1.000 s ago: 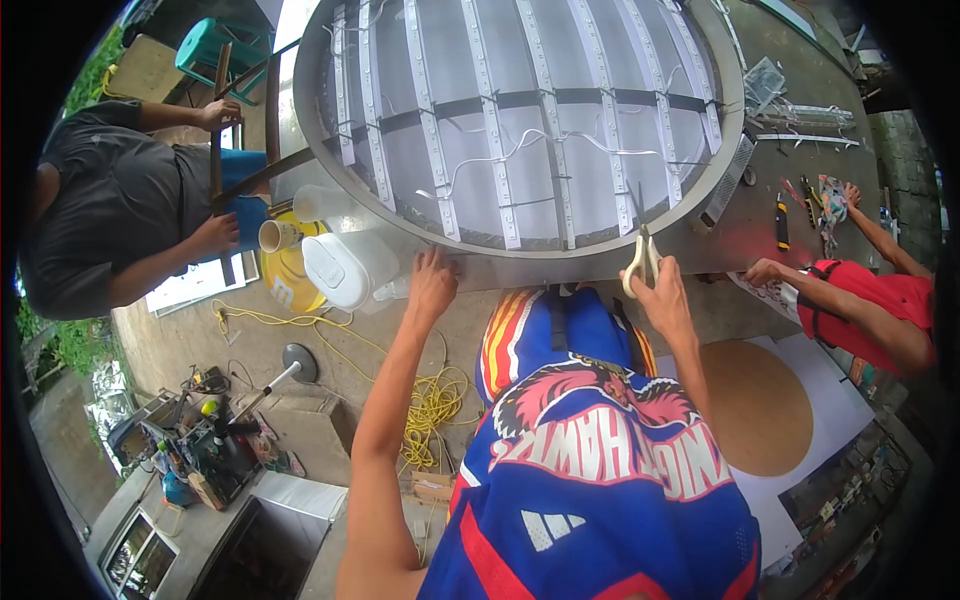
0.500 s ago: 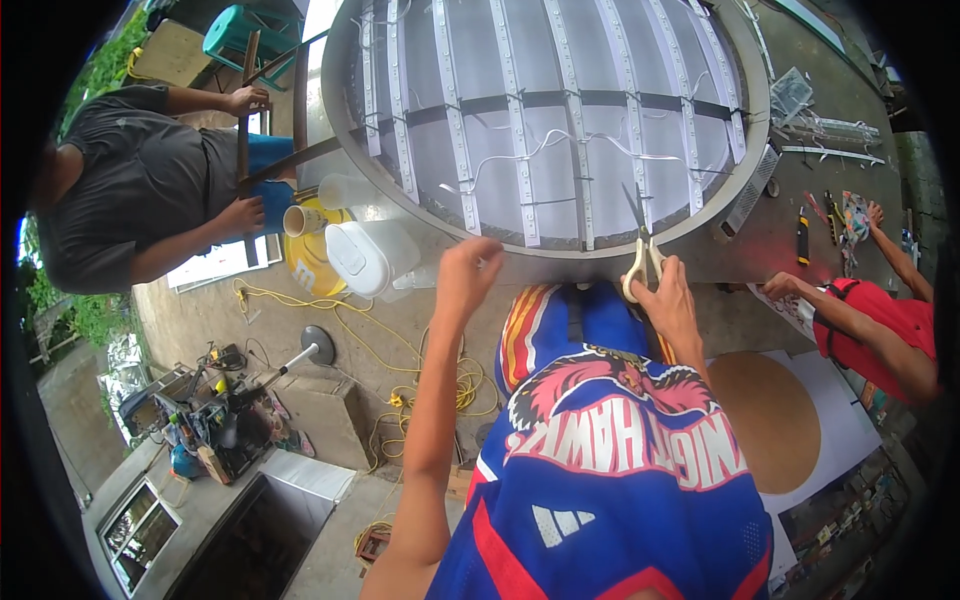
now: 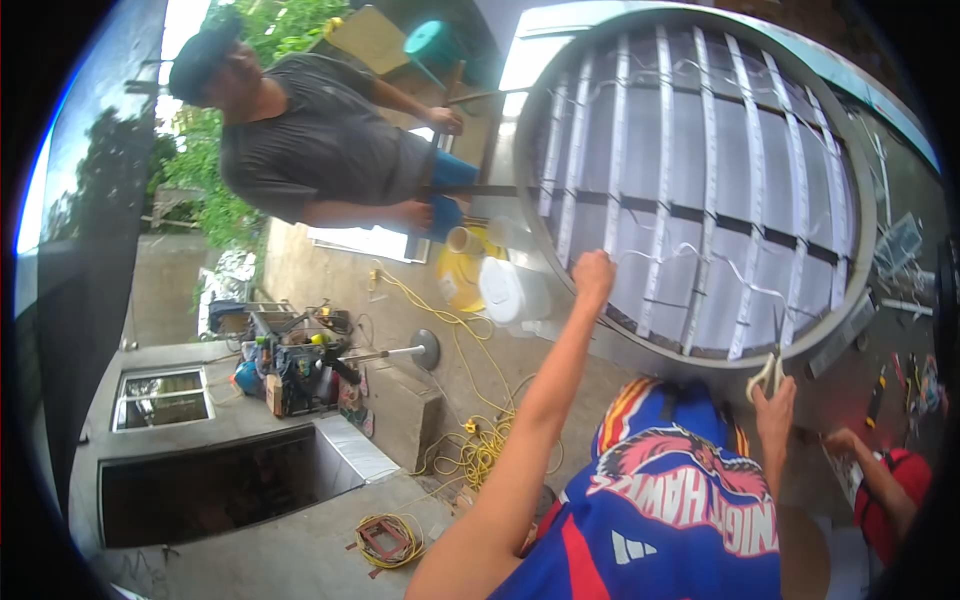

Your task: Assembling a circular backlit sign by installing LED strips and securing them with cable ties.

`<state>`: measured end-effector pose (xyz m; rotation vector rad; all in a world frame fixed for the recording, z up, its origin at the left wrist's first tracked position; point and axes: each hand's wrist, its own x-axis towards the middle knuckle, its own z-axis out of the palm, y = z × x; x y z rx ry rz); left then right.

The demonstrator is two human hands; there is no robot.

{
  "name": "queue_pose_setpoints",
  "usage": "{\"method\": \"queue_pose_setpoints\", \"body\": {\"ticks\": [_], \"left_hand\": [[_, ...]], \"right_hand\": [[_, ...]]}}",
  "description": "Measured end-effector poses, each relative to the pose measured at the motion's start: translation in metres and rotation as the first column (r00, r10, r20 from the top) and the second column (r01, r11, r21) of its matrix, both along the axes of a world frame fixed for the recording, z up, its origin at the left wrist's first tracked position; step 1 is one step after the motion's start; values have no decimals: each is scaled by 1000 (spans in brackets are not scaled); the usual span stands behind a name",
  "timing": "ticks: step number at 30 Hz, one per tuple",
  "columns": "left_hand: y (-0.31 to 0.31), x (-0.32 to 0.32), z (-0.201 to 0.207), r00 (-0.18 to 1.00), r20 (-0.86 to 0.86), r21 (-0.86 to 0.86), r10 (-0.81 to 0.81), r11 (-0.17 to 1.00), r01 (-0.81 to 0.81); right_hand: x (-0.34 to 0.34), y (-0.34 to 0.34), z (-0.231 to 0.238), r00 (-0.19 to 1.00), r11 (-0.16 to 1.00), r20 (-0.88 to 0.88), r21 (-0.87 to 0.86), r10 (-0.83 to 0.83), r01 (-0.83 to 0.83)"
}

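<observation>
A large round grey frame (image 3: 868,200) lies before me, with rows of white LED strips (image 3: 704,190) fixed across a pale backing. Thin white wire (image 3: 735,268) runs loosely over the strips near the frame's close side. My left hand (image 3: 593,280) is closed at the frame's left rim, next to the end of a strip; whatever its fingers hold is hidden. My right hand (image 3: 774,402) grips a pair of scissors (image 3: 767,374) by cream handles at the near right rim. The blades point away from me, over the rim, slightly parted.
At the left a person in a grey shirt (image 3: 330,130) holds a dark metal bar frame (image 3: 447,130). A white plastic container (image 3: 503,292) stands beside the round frame. Yellow cord (image 3: 470,440) lies coiled on the floor. Another person in red (image 3: 905,480) works at the right.
My view has swung left, so the scene sits further right. My left hand has reached from outside the rim to the frame's left side. The scissors remain in my right hand.
</observation>
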<state>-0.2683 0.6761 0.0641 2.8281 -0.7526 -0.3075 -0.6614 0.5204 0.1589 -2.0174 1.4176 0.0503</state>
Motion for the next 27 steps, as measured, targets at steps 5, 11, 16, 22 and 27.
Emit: {"method": "queue_pose_setpoints", "body": {"ticks": [5, 11, 16, 22, 27], "left_hand": [[-16, -15, 18, 995, 96, -18, 6, 1000, -4], [-24, -14, 11, 969, 182, 75, -167, 985, 156], [-33, -14, 10, 953, 122, 249, -277, 938, 241], [-29, -15, 9, 928, 119, 264, -354, 912, 314], [-28, -13, 8, 933, 125, 244, -337, 922, 300]], "right_hand": [[-13, -21, -8, 1000, 999, 24, -44, -5, 6], [-8, -39, -11, 999, 1000, 36, -30, 1, 0], [-14, -42, -15, 997, 998, 76, -45, -29, 33], [-19, -44, -19, 997, 999, 79, -46, -24, 28], [-18, -45, -13, 998, 999, 60, -35, -36, 38]]}}
